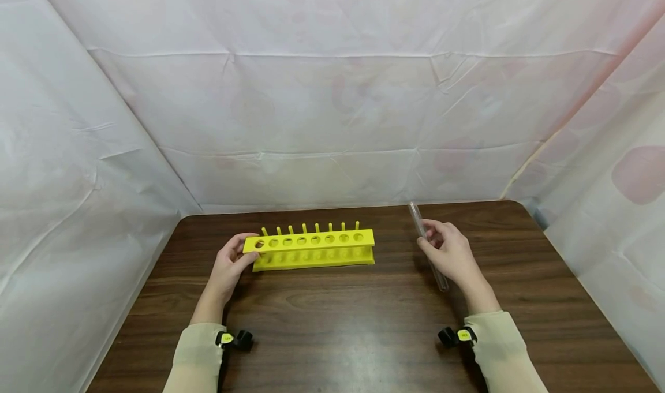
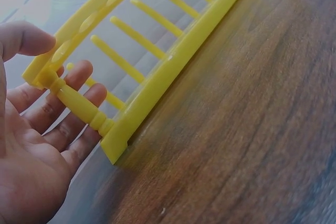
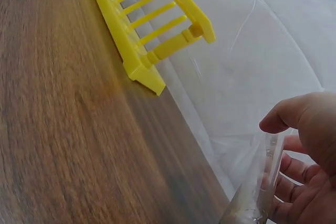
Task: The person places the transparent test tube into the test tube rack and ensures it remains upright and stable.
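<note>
Scene is being lit brightly and evenly by diffuse light through white sheeting [image 1: 332, 104]. Soft glare is being thrown on the table [image 1: 332, 324]; shadows are being kept faint. Wrist views are being blurred at wood grain and near fingers [image 2: 31, 145]. Straight lines are being bowed toward head-view edges.

1. The rack [image 1: 309, 249] stands on the table [image 1: 332, 335], left of centre, toward the far edge
2. The left hand [image 1: 231, 265] holds the rack's left end
3. The right hand [image 1: 452, 254], well right of the rack, holds a tube [image 1: 427, 244] above the table
</note>
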Motion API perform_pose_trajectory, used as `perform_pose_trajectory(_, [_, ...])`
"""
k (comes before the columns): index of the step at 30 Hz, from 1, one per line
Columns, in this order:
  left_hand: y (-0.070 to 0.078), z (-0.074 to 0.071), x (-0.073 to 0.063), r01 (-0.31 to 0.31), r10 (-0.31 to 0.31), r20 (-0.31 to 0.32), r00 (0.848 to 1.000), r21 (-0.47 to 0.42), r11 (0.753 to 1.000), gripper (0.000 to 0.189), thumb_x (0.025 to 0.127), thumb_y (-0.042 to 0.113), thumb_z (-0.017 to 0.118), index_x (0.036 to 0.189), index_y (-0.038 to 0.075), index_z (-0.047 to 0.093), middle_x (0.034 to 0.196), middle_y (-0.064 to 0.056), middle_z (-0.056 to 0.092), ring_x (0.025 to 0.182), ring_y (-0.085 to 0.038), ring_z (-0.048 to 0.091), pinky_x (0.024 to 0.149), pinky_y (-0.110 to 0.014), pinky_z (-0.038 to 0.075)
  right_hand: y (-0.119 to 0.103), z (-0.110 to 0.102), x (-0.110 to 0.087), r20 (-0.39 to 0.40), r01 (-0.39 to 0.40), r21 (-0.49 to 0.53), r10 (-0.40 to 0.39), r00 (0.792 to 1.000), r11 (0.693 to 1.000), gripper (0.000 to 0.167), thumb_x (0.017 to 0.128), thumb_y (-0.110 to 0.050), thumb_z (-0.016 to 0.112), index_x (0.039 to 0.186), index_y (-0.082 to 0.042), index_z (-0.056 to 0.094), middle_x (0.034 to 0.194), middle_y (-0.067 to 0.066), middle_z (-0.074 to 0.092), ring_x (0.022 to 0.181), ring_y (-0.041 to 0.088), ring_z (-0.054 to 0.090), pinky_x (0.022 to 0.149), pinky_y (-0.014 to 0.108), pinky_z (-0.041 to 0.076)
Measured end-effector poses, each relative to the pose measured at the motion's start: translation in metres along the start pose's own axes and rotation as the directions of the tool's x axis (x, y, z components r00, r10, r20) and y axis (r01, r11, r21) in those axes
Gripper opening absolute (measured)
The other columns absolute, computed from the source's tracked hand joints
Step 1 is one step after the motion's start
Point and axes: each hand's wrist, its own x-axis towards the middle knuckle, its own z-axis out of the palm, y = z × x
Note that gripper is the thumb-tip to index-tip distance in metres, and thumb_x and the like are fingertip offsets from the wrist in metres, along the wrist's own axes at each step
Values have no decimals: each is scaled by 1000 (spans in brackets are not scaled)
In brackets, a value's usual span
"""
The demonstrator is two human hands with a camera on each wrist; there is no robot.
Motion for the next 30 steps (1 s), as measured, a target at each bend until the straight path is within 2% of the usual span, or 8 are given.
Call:
perform_pose_trajectory(6, [2, 1, -1, 46, -46, -5, 999, 16, 999, 44, 106, 2, 70, 147, -2, 57, 128, -2, 74, 109, -28, 70, 87, -31, 61, -7, -2, -1, 15, -7, -5, 7, 1000, 1000, 41, 103, -17, 73, 142, -4, 68, 109, 11, 66, 91, 23, 65, 78, 38, 52])
perform_pose_trajectory(10, [4, 1, -1, 65, -65, -6, 998, 29, 997, 47, 104, 4, 73, 148, 0, 57, 128, 1, 74, 108, -26, 69, 87, -32, 61, -9, -4, -1, 24, -13, -3, 13, 1000, 1000, 42, 105, -19, 72, 145, -7, 67, 113, 12, 68, 95, 26, 68, 79, 40, 54])
perform_pose_trajectory(17, [5, -1, 1, 68, -67, -2, 998, 43, 997, 49, 105, 7, 75, 149, -1, 56, 127, 1, 75, 104, -17, 69, 86, -32, 61, -13, -10, 2, 25, 26, -2, -26, 999, 1000, 42, 106, -18, 71, 145, -7, 66, 113, 12, 68, 95, 25, 68, 78, 37, 55])
perform_pose_trajectory(23, [5, 1, 3, 70, -70, -11, 997, 43, 997, 47, 104, 5, 75, 148, 1, 58, 127, 0, 75, 103, -18, 70, 85, -32, 61, -16, -13, 9, -1, 68, -11, -68, 998, 998, 41, 104, -15, 73, 143, -5, 67, 109, 11, 69, 91, 23, 67, 77, 33, 54])
perform_pose_trajectory(30, [3, 5, 4, 69, -70, 14, 997, 22, 997, 53, 105, 9, 74, 152, -5, 53, 129, -2, 75, 106, -24, 70, 86, -33, 61, -20, -20, 12, 2, 82, -16, -82, 997, 997, 43, 104, -15, 73, 145, -4, 65, 111, 12, 68, 94, 27, 70, 76, 32, 55])
